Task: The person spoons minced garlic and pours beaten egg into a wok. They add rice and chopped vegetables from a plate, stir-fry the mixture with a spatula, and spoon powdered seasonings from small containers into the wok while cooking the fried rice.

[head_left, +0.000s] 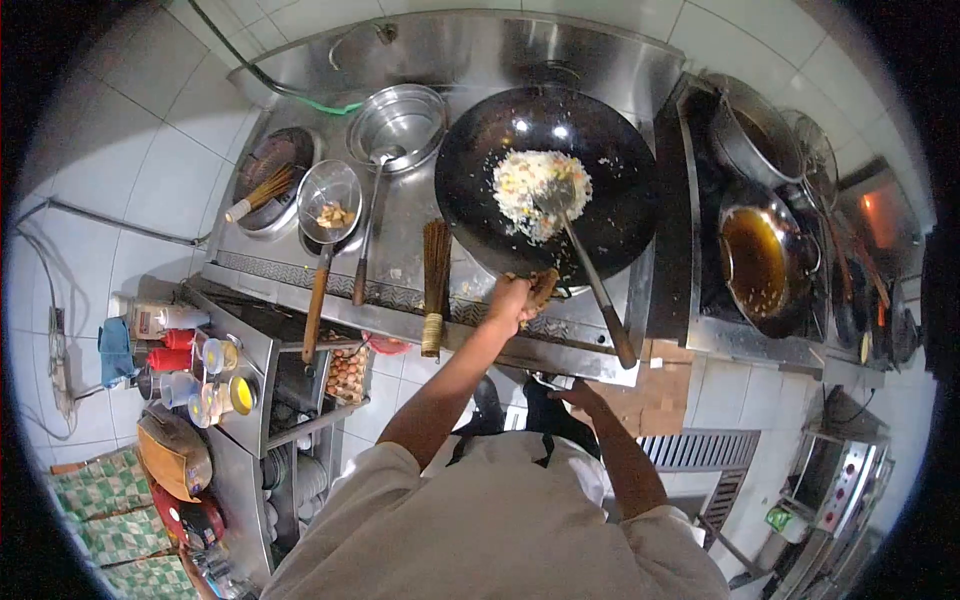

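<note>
White rice flecked w/ yellow and orange bits (522, 190) sits mid-bowl in a large, round black wok (625, 165). Nearest you, your R hand (574, 396) hangs low by the front edge of a silver-grey steel stove (400, 235); too dark to tell if it's spread or pressed together. Your L hand (512, 303) is curled round a crumpled brown cloth (541, 291) at the wok's near rim, prob. b/c bare metal there would be hot. A long steel spatula w/ dark grip (588, 255) leans over the rim, no hand on it, blade in the rice; its grip points your way, presumably for easy reach. Left of the wok lies a brown bristle brush w/ pale bound handle (436, 280), handle end toward you, likely for a quick grab. Farther back, a long-handled steel ladle (371, 220) rests against a round silver bowl (400, 118), prob. kept handy.
</note>
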Demonstrator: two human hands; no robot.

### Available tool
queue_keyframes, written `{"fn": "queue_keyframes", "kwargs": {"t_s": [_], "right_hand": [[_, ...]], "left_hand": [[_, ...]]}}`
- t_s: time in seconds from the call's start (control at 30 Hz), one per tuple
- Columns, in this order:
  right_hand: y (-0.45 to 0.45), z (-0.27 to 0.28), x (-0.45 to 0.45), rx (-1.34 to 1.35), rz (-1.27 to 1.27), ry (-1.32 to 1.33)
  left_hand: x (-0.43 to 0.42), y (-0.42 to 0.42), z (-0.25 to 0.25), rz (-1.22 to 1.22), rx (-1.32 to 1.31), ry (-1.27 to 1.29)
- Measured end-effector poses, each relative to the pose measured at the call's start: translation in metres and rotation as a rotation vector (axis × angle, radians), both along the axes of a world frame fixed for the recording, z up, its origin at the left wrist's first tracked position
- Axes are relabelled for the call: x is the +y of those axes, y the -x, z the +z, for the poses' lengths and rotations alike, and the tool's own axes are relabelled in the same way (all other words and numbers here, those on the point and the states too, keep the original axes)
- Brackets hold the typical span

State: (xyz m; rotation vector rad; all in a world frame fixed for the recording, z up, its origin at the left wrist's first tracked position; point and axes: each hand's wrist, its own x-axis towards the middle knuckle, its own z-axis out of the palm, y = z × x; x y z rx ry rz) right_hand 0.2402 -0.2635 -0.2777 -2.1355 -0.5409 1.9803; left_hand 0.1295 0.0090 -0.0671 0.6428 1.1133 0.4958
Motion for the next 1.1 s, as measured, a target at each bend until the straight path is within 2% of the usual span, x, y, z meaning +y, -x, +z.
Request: {"fn": "queue_keyframes", "kwargs": {"t_s": [0.03, 0.07, 0.13, 0.2, 0.33, 0.4, 0.43, 0.5, 0.53, 0.57, 0.6, 0.67, 0.7, 0.73, 0.8, 0.87, 0.9, 0.93, 0.97, 1.0, 1.03, 1.1], "right_hand": [[0.002, 0.02, 0.008, -0.018, -0.003, 0.011], [0.004, 0.026, 0.011, -0.036, -0.009, 0.025], [0.009, 0.035, 0.019, -0.137, 0.064, -0.01], [0.002, 0.033, 0.018, 0.067, 0.053, -0.065], [-0.002, 0.055, -0.013, -0.175, 0.167, -0.171], [-0.017, 0.095, -0.027, -0.168, -0.007, -0.256], [-0.03, 0.12, -0.026, -0.039, -0.215, -0.325], [-0.058, 0.206, 0.003, 0.431, -0.711, -0.47], [-0.069, 0.249, 0.027, 0.558, -0.799, -0.509], [-0.076, 0.282, 0.052, 0.573, -0.789, -0.518], [-0.082, 0.305, 0.082, 0.397, -0.628, -0.483], [-0.074, 0.333, 0.138, -0.372, 0.102, -0.325], [-0.073, 0.33, 0.139, -0.367, 0.119, -0.306], [-0.07, 0.322, 0.14, -0.766, 0.524, -0.442], [-0.065, 0.323, 0.155, -1.165, 0.944, -0.592], [-0.049, 0.321, 0.14, -1.01, 1.051, -0.577], [-0.052, 0.315, 0.154, -1.038, 0.995, -0.601], [-0.055, 0.309, 0.168, -1.064, 0.938, -0.626], [-0.058, 0.302, 0.181, -1.088, 0.88, -0.653], [-0.065, 0.29, 0.186, -1.155, 0.955, -0.758], [-0.065, 0.28, 0.182, -1.14, 0.967, -0.635], [-0.048, 0.275, 0.169, -1.346, 0.941, -0.649]], "left_hand": [[0.005, 0.003, -0.02, -0.077, -0.004, 0.013], [0.007, 0.004, -0.017, -0.157, -0.007, 0.027], [0.001, -0.002, -0.011, -0.11, 0.053, 0.019], [-0.001, -0.005, 0.0, -0.001, 0.055, 0.035], [0.004, 0.005, -0.02, -0.122, -0.098, 0.034], [-0.001, 0.003, -0.001, -0.076, -0.049, 0.029], [-0.004, 0.002, 0.013, -0.052, -0.01, 0.02], [-0.001, 0.003, 0.016, -0.085, -0.019, 0.012], [0.003, 0.0, 0.007, -0.084, -0.036, 0.014], [0.004, -0.001, -0.005, -0.09, -0.045, 0.03], [0.002, -0.002, -0.014, -0.091, -0.054, 0.05], [0.001, -0.004, -0.011, -0.126, -0.109, 0.051], [-0.002, -0.006, -0.001, -0.057, -0.077, 0.042], [-0.007, -0.004, 0.008, 0.009, -0.038, 0.033], [0.004, -0.006, -0.006, -0.002, -0.147, 0.029], [-0.008, -0.002, -0.03, 0.002, -0.291, -0.141], [0.0, -0.003, -0.024, -0.141, -0.206, -0.081], [-0.007, -0.007, -0.018, -0.042, -0.296, -0.112], [-0.007, -0.013, -0.018, 0.003, -0.275, -0.123], [-0.006, -0.019, -0.031, 0.038, -0.208, -0.148], [-0.005, -0.023, -0.04, 0.078, -0.159, -0.187], [-0.008, -0.025, -0.062, 0.106, -0.011, -0.28]]}}
